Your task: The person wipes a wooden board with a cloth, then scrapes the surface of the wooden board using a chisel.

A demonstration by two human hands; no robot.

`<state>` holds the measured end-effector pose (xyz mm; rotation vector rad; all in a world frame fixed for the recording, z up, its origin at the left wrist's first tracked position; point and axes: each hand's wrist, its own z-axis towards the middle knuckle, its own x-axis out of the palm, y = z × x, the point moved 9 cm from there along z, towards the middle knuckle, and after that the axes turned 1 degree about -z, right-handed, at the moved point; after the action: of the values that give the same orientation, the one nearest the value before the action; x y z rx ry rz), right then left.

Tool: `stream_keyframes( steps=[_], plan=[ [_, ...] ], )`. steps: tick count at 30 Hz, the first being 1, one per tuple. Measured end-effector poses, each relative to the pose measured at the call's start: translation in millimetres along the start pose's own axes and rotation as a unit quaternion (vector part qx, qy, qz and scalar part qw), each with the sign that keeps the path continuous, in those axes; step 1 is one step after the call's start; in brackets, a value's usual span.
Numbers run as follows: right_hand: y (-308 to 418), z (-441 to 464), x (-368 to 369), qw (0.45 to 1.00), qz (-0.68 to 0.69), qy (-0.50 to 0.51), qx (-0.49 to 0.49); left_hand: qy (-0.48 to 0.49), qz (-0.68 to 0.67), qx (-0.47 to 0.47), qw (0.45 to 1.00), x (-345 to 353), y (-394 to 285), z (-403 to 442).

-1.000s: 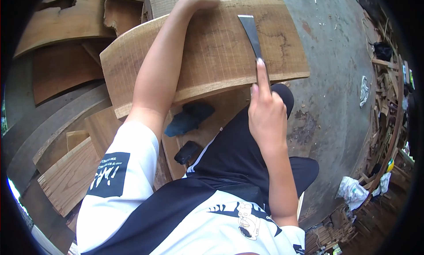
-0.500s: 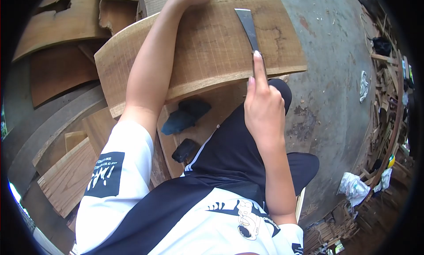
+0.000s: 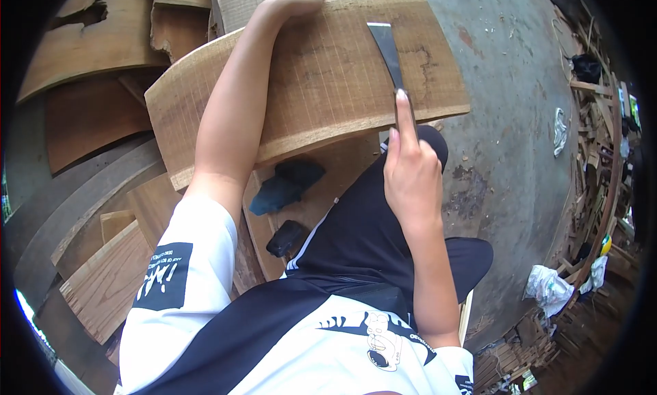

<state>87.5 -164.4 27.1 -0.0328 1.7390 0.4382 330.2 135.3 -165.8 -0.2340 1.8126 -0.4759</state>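
Observation:
A wooden board (image 3: 328, 73) with a curved, pale edge lies across my lap area. My right hand (image 3: 415, 176) is closed round the handle of a scraper (image 3: 387, 53), index finger stretched along it. The scraper's flat, flared blade points away from me over the right part of the board, near a dark crack-like mark. My left arm reaches across the board, and my left hand (image 3: 301, 1) is bent over its far edge; the fingertips are hidden there.
Below the board are a blue-grey cloth (image 3: 277, 195) and a black object (image 3: 286, 238) on wood. Wooden slabs (image 3: 102, 39) and offcuts (image 3: 102, 279) crowd the left. On the right, concrete floor (image 3: 513, 121) meets scrap wood and a white plastic bag (image 3: 547, 289).
My right hand and the scraper have shifted slightly towards me and to the right over the board. My left hand stays at the far edge.

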Motion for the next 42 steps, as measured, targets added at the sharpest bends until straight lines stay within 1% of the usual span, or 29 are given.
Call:
stream_keyframes(
  steps=[1, 2, 4, 5, 6, 8, 9, 11, 13, 14, 15, 17, 18, 21, 22, 23, 24, 25, 26, 28, 29, 31, 32, 34, 35, 37, 39, 41, 42],
  plan=[
    [-1, 3, -1, 1.0, -0.002, -0.001, -0.004, 0.024, 0.019, -0.005, 1.0, 1, -4, -2],
    [-2, 6, -2, 1.0, -0.007, -0.013, -0.017, 0.051, 0.088, -0.002, 0.995, 1, -10, -1],
    [-1, 14, -4, 0.999, -0.01, -0.034, -0.026, -0.021, 0.015, 0.024, 0.999, -1, 1, 2],
    [-2, 18, -3, 0.999, -0.01, -0.035, -0.022, -0.005, 0.065, 0.065, 0.996, 5, 2, 6],
    [-2, 22, -2, 0.999, -0.014, -0.041, -0.024, -0.004, 0.066, 0.068, 0.995, -1, -12, -1],
    [0, 18, -2, 0.999, -0.019, -0.04, -0.02, 0.025, 0.025, -0.05, 0.998, -10, -11, -16],
    [-2, 11, -4, 0.999, -0.02, -0.041, -0.021, 0.023, 0.024, -0.051, 0.998, -8, -7, -11],
    [-11, 3, 0, 1.0, -0.008, -0.002, -0.002, 0.059, 0.175, 0.075, 0.98, 9, -10, 3],
    [-8, 10, -4, 1.0, -0.015, -0.01, -0.011, -0.005, 0.062, 0.044, 0.997, 1, -2, 1],
    [-7, 20, -5, 1.0, -0.015, -0.016, -0.009, 0.006, 0.024, -0.004, 1.0, 0, 3, -1],
    [-4, 29, -8, 0.999, -0.014, -0.034, -0.021, 0.006, 0.026, 0.001, 1.0, -5, -8, -8],
    [-4, 30, -7, 0.999, -0.014, -0.04, -0.018, 0.002, -0.04, -0.085, 0.996, -12, -3, -18],
    [-3, 32, -6, 0.999, -0.016, -0.041, -0.018, -0.007, -0.113, -0.115, 0.987, -17, 11, -16],
    [-11, 13, -6, 1.0, -0.012, -0.003, -0.006, -0.023, -0.11, -0.11, 0.988, -11, 22, -11],
    [-11, 16, -4, 1.0, -0.013, 0.0, -0.011, -0.025, -0.111, -0.116, 0.987, -17, 16, -25],
    [-11, 18, -4, 1.0, -0.015, -0.013, -0.02, -0.041, -0.121, -0.01, 0.992, -28, -10, -40],
    [-10, 19, -5, 0.999, -0.016, -0.027, -0.023, -0.054, -0.129, 0.099, 0.985, -35, -35, -50],
    [-9, 24, -6, 1.0, -0.02, -0.019, -0.011, -0.062, -0.04, 0.146, 0.987, -31, -35, -46],
    [-11, 25, -8, 1.0, -0.019, -0.021, -0.008, -0.06, -0.038, 0.149, 0.986, -28, -33, -33],
    [-11, 25, -10, 0.999, -0.018, -0.029, -0.02, 0.037, 0.069, 0.026, 0.997, -9, -13, -11],
    [-13, 21, -12, 0.999, -0.018, -0.03, -0.018, 0.037, 0.069, 0.028, 0.997, -6, -11, -9],
    [-24, 9, -11, 1.0, 0.028, 0.002, 0.013, 0.017, 0.004, -0.042, 0.999, -17, -13, -21],
    [-27, 9, -9, 0.999, 0.035, 0.013, 0.02, 0.015, 0.003, -0.043, 0.999, -16, -10, -20],
    [-18, 11, -12, 1.0, -0.019, -0.018, -0.015, -0.009, 0.034, -0.007, 0.999, -12, -5, -15],
    [-18, 15, -10, 0.999, -0.016, -0.026, -0.013, -0.009, 0.035, -0.002, 0.999, -15, -3, -14],
    [-15, 29, -12, 0.999, -0.021, -0.026, -0.01, 0.007, -0.119, -0.085, 0.989, -22, 7, -20],
    [-16, 24, -13, 0.999, -0.021, -0.034, -0.011, 0.006, -0.122, -0.084, 0.989, -24, 4, -22],
    [-22, 10, -13, 1.0, -0.023, -0.017, -0.008, 0.004, -0.133, -0.087, 0.987, -20, 8, -19],
    [-24, 6, -14, 1.0, -0.026, 0.009, 0.012, -0.004, -0.099, -0.074, 0.992, -21, 9, -14]
  ],
)
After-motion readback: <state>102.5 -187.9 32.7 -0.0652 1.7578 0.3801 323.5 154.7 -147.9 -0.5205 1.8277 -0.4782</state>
